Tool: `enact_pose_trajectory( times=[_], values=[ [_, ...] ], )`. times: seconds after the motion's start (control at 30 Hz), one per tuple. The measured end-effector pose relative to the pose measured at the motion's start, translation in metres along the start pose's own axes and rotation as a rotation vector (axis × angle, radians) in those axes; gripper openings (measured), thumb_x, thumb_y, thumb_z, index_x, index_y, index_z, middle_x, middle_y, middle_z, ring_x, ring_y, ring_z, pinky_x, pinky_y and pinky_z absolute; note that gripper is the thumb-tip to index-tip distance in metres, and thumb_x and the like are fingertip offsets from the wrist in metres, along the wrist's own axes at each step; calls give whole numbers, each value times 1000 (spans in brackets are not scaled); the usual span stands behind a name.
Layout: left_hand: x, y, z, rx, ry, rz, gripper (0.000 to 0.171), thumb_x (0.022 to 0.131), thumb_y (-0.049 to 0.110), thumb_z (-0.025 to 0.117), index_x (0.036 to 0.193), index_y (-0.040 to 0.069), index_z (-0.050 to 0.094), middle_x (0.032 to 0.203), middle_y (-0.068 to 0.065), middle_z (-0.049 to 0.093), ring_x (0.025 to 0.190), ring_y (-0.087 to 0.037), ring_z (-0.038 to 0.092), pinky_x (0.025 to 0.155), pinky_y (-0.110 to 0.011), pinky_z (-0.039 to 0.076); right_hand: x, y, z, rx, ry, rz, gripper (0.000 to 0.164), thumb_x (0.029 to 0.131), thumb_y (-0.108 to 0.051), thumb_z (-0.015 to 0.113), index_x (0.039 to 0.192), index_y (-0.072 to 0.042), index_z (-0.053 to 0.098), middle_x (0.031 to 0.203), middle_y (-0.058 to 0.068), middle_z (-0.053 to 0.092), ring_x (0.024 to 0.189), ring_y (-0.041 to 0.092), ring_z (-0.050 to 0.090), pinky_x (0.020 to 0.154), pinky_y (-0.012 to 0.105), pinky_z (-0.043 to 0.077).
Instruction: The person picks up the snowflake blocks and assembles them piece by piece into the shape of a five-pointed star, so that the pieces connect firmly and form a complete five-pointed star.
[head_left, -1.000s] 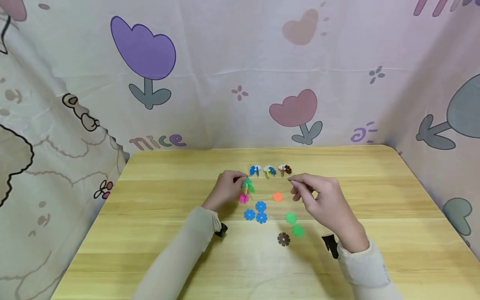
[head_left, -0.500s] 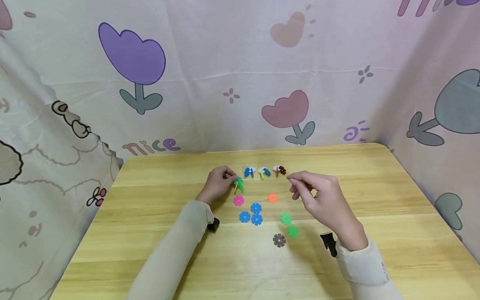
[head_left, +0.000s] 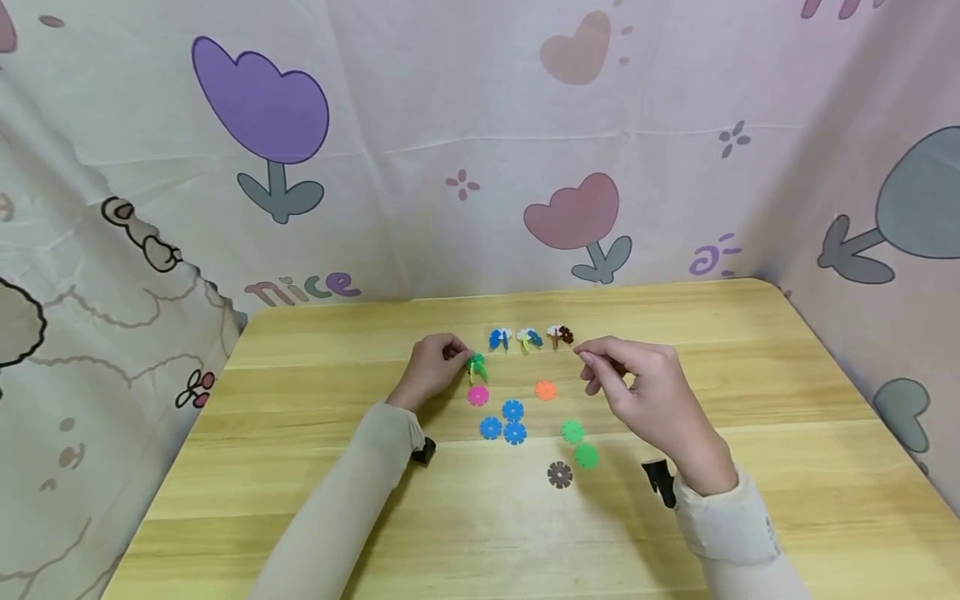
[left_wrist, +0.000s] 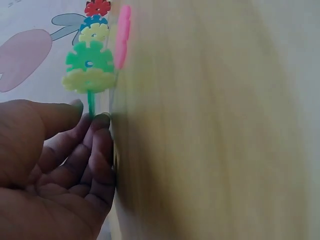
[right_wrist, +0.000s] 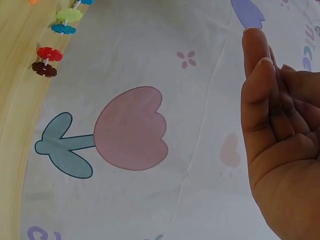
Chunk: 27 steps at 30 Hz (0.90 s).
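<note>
In the head view my left hand (head_left: 432,368) pinches a small cluster of notched snowflake discs (head_left: 477,367), green and yellow-green, near the table's middle. The left wrist view shows the thumb and fingertips at the edge of one green disc of the cluster (left_wrist: 90,62). Just in front of the cluster a pink disc (head_left: 477,396) lies flat. My right hand (head_left: 645,387) hovers over the table at the right, fingers loosely bent, with nothing visible between them. Nearest to it are an orange disc (head_left: 546,390) and a joined red-brown cluster (head_left: 560,336).
Two more joined clusters, a blue-white one (head_left: 500,338) and a yellow-blue one (head_left: 529,338), stand in the back row. Several loose discs lie nearer: blue (head_left: 513,410), green (head_left: 572,431) and dark brown (head_left: 559,475). A printed curtain (head_left: 420,167) hangs behind the table.
The head view has shifted slightly. My left hand has drawn the green cluster a little left, so the pink disc is less covered. My right hand has stayed nearly still.
</note>
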<state>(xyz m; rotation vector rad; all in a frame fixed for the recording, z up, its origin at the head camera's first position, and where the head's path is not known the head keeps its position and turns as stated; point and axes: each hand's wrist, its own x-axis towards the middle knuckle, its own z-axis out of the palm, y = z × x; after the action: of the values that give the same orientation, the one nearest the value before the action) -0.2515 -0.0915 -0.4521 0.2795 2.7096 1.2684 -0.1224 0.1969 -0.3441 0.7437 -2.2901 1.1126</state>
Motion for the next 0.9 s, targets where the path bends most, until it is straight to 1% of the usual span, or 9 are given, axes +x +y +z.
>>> enact_pose_trajectory(
  times=[0.17,0.23,0.37,0.43,0.5,0.57,0.7,0.8,0.9],
  values=[
    [-9,-4,-6,-15,-3,-24,20,106,22,63,111,8,76,106,-5,72,99,-24,62,95,-42,54,-1,0,1,4,-4,9,21,92,14,69,99,-5,76,76,-8,68,62,6,66,45,15,45],
    [-15,-5,-11,-31,6,-33,23,107,24,61,114,7,75,107,-5,71,100,-24,62,96,-42,53,-2,-1,1,5,-7,13,21,92,13,69,99,-5,76,77,-8,69,62,6,66,45,15,45],
    [-33,1,-20,-84,94,3,24,106,23,61,110,2,73,98,-7,71,90,-23,63,83,-36,56,-2,-1,-2,-3,-4,8,21,91,14,69,99,-5,76,77,-8,69,62,6,66,46,15,46],
    [-44,9,-24,-111,148,45,22,105,21,63,105,1,72,92,-8,70,83,-21,63,74,-32,57,-1,-2,-3,-11,-2,6,21,91,14,70,99,-5,76,77,-8,69,62,6,66,46,14,45],
    [-55,18,-25,-118,162,108,17,104,18,66,101,3,72,89,-8,70,79,-20,63,69,-28,57,-1,-2,-4,-16,-1,6,21,91,14,70,98,-6,76,77,-8,68,62,5,66,45,14,44],
    [-66,30,-24,-102,106,168,10,101,14,69,98,5,73,88,-7,71,76,-18,63,65,-27,58,-1,-2,-5,-17,-2,10,21,91,13,70,98,-6,76,76,-9,68,62,5,66,44,14,43],
    [-82,43,-9,-18,-64,255,4,95,10,76,97,7,75,86,0,69,74,-15,62,63,-27,58,-1,-2,-6,-14,-2,17,22,91,14,70,98,-6,76,76,-9,68,62,5,66,43,14,43],
    [-87,41,8,60,-132,267,9,91,8,80,97,5,73,85,2,66,74,-12,59,66,-25,56,-1,-2,-6,-7,-6,28,23,91,14,70,99,-6,77,76,-9,68,62,5,66,43,14,43],
    [-89,35,21,125,-162,252,13,89,5,82,88,4,68,80,1,56,73,-12,51,65,-25,48,-1,-2,-4,0,-43,52,23,92,13,70,99,-7,77,76,-9,68,62,6,66,44,16,44]
  ],
)
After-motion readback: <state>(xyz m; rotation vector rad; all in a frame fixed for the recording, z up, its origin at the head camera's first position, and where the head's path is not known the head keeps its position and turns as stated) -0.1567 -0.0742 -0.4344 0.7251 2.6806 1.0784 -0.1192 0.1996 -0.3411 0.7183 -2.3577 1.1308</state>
